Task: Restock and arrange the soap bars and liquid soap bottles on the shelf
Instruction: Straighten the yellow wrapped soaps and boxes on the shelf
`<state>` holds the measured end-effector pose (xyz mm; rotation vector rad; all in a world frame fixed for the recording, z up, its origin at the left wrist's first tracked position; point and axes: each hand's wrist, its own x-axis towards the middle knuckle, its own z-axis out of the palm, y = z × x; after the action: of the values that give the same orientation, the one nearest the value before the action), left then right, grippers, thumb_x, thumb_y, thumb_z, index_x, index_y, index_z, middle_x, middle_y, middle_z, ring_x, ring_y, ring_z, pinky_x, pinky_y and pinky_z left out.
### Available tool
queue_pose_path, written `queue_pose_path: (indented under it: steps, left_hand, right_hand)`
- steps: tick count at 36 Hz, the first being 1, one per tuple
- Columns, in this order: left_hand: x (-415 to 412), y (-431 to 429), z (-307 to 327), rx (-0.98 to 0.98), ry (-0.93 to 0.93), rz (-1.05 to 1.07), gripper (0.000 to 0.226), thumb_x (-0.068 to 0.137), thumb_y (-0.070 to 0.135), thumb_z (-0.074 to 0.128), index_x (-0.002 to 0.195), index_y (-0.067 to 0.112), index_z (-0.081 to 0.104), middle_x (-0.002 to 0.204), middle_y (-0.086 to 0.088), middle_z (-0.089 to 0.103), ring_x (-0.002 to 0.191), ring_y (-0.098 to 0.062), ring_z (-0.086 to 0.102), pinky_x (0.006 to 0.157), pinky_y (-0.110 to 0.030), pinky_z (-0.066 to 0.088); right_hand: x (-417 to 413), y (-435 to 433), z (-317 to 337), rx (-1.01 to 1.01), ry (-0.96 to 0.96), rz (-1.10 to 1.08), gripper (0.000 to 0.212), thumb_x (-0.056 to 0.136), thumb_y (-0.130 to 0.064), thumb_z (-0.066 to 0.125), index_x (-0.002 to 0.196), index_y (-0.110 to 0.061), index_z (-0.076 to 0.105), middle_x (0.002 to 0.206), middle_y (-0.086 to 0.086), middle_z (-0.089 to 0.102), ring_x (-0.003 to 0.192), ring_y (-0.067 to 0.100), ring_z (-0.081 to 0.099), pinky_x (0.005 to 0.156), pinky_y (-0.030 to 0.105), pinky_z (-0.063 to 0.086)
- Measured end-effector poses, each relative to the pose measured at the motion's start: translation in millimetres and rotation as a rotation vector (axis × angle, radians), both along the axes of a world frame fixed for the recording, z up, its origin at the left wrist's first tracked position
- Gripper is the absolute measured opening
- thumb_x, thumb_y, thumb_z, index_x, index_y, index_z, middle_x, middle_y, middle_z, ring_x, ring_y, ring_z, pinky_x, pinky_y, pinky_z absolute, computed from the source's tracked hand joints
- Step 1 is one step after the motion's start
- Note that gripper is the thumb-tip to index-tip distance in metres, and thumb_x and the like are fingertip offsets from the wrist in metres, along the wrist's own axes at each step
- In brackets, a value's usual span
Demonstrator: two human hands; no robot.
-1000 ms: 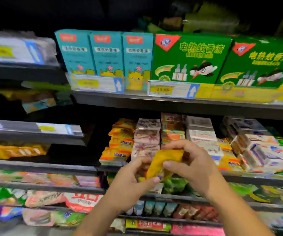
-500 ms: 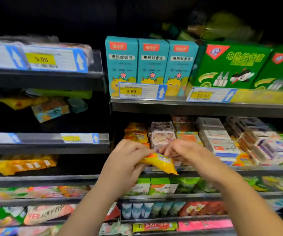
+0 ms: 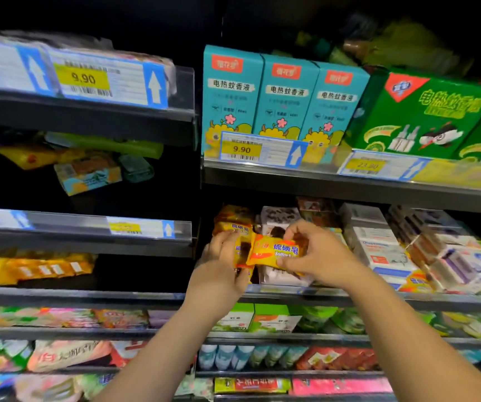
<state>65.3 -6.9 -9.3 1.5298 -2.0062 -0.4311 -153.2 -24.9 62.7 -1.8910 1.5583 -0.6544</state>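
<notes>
Soap bar: turned level since earlier, label outward.
Right grip: pinches its 3 o'clock end.
Left grip: holds its 9 o'clock end.

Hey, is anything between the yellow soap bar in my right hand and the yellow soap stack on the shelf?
Yes. Your left hand, gripping a second yellow packet, sits in front of the yellow stack, right beside the soap bar that your right hand pinches. Nothing else shows in the way.
</notes>
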Motion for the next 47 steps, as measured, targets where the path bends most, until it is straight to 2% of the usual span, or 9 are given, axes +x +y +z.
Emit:
queue_pose_path:
  steps: [9,14,17,22,26,35,38,40,47]
  left_hand:
    - [-12.5,-11.5,-18.6,0.4,-0.43,0.057,0.072,0.101,0.062,0.016,0.158,0.026,-0.007,0.165,0.005,-0.021,0.152,-0.027,-0.016,0.121,-0.055,0.014]
    - [-14.3,-13.9,-10.8,0.481,-0.495,0.057,0.071,0.101,0.059,0.014,0.156,0.027,-0.017,0.163,0.006,-0.026,0.152,-0.031,-0.011,0.118,-0.057,0.016]
    - [-14.6,-12.5,-7.7,0.493,-0.518,0.053,0.071,0.101,0.059,0.014,0.156,0.026,-0.018,0.163,0.004,-0.026,0.152,-0.034,-0.008,0.117,-0.058,0.02]
    - [-13.9,-11.9,-1.7,0.515,-0.557,0.036,0.071,0.102,0.058,0.015,0.154,0.026,-0.021,0.162,0.002,-0.029,0.152,-0.036,-0.005,0.115,-0.057,0.025]
    - [-12.7,-7.7,5.5,0.519,-0.59,0.006,0.067,0.105,0.053,0.015,0.153,0.027,-0.023,0.162,0.001,-0.03,0.152,-0.038,-0.005,0.114,-0.057,0.028]
    - [-12.2,-6.7,3.5,0.485,-0.726,-0.054,0.061,0.107,0.042,0.024,0.154,0.036,-0.014,0.161,-0.007,-0.031,0.149,-0.047,-0.002,0.108,-0.06,0.035]
    - [-11.2,-6.8,0.8,0.449,-0.849,-0.138,0.062,0.106,0.029,0.034,0.153,0.046,-0.004,0.16,-0.013,-0.031,0.145,-0.055,-0.006,0.102,-0.064,0.037]
    - [-9.5,-7.5,0.5,0.449,-0.876,-0.173,0.064,0.106,0.024,0.036,0.152,0.048,-0.001,0.159,-0.014,-0.032,0.144,-0.057,-0.008,0.101,-0.066,0.037]
    - [-7.7,-15.1,-1.2,0.551,-0.544,0.017,0.07,0.102,0.058,0.015,0.154,0.029,-0.022,0.163,0.003,-0.028,0.152,-0.036,-0.006,0.117,-0.055,0.026]
  right_hand:
    - [28.3,-55.6,-4.6,-0.024,0.255,-0.139,0.023,0.08,-0.043,0.073,0.091,-0.034,0.056,0.071,-0.007,0.064,0.069,0.013,0.062,0.055,0.021,0.042]
    - [52.5,-81.7,-12.1,0.034,0.111,-0.137,0.019,0.075,-0.052,0.069,0.088,-0.05,0.055,0.087,-0.003,0.065,0.08,0.024,0.067,0.07,0.035,0.053]
    - [63.5,-93.8,-13.2,0.035,0.09,-0.08,0.022,0.092,-0.03,0.067,0.114,-0.03,0.063,0.089,0.002,0.066,0.071,0.008,0.066,0.063,0.024,0.05]
    - [77.4,-122.0,-23.3,-0.057,0.483,-0.11,0.048,0.096,-0.047,0.056,0.137,-0.023,0.054,0.143,0.009,0.053,0.132,0.029,0.047,0.109,0.037,0.033]
    - [83.2,-120.8,-28.4,-0.028,0.695,-0.057,0.028,0.091,-0.05,0.058,0.115,-0.035,0.056,0.123,0.0,0.062,0.124,0.028,0.052,0.107,0.046,0.024]
    - [82.2,-117.7,-26.4,-0.009,0.606,-0.06,0.024,0.087,-0.046,0.062,0.108,-0.035,0.058,0.114,-0.002,0.065,0.117,0.024,0.055,0.103,0.042,0.026]
    - [82.5,-110.6,-19.0,0.007,0.529,-0.054,0.022,0.091,-0.044,0.061,0.11,-0.032,0.061,0.117,-0.001,0.064,0.116,0.021,0.053,0.1,0.03,0.027]
    - [82.4,-102.5,-8.5,0.059,0.395,-0.037,0.023,0.096,-0.037,0.06,0.114,-0.024,0.065,0.119,0.002,0.064,0.108,0.018,0.054,0.081,0.003,0.03]
    - [63.3,-67.1,21.2,0.229,0.348,-0.028,0.034,0.095,-0.057,0.051,0.096,-0.028,0.066,0.091,0.005,0.071,0.076,0.015,0.061,0.078,0.033,0.054]
